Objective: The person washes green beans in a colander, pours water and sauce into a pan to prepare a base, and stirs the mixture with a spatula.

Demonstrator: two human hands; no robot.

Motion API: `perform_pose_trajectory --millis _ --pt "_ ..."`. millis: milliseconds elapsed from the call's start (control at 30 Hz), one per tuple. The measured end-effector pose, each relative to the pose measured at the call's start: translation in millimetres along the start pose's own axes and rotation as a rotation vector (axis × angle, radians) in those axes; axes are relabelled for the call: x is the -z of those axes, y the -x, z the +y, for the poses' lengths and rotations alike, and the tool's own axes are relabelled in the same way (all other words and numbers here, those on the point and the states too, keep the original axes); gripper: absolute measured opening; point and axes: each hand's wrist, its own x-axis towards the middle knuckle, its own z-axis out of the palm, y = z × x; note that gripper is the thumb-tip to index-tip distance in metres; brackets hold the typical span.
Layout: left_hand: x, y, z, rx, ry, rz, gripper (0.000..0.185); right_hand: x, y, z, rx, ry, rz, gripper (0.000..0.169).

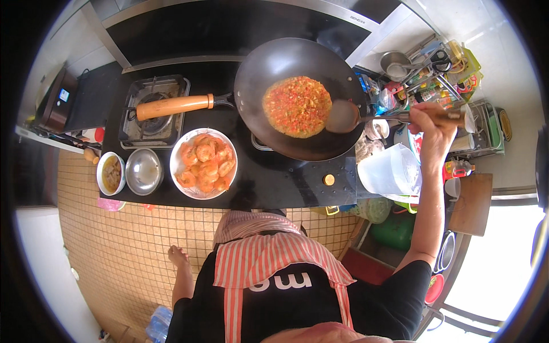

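Note:
My right hand (431, 124) is closed around the wooden handle of a metal wok spatula (345, 116), whose blade rests inside the wok at the right edge of the food. The dark wok (296, 58) holds a chopped red and yellow mixture (298, 107) in liquid, and its wooden handle (176, 106) points left over the other burner. Down at my left side, away from the counter, hangs my left hand (178, 256); its fingers look curled, and whether it holds anything is unclear. A white bowl of cooked shrimp (206, 163) stands in front of the wok's handle.
Left on the black counter are a metal bowl (144, 171) and a small bowl of brownish food in liquid (111, 173). A yellow cap (329, 179) lies near the front edge. At the right stand a translucent plastic container (388, 171), bottles and a rack (484, 128).

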Motion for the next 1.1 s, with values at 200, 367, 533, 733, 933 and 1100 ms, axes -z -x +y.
perform_pose_trajectory --millis 200,367,533,733,933,1100 --pt "-2 17 -3 0.072 -0.428 -0.257 0.024 -18 -17 26 -0.052 -0.258 0.014 0.014" --pt "-7 31 1 0.037 -0.493 -0.292 0.023 -23 -26 7 0.104 -0.076 0.001 0.006" --pt "-11 34 2 0.017 -0.521 -0.313 0.022 -48 -31 12 0.082 -0.2 -0.067 0.005" --pt "-3 36 -2 0.024 -0.543 -0.316 0.021 -57 -35 -1 0.335 -0.047 -0.183 0.009" --pt "-1 34 -3 0.02 -0.569 -0.329 0.02 -83 -16 -22 0.504 0.167 -0.43 0.013" --pt "-1 32 -3 0.023 -0.587 -0.333 0.02 -65 -14 -56 0.722 0.098 -0.601 0.014"
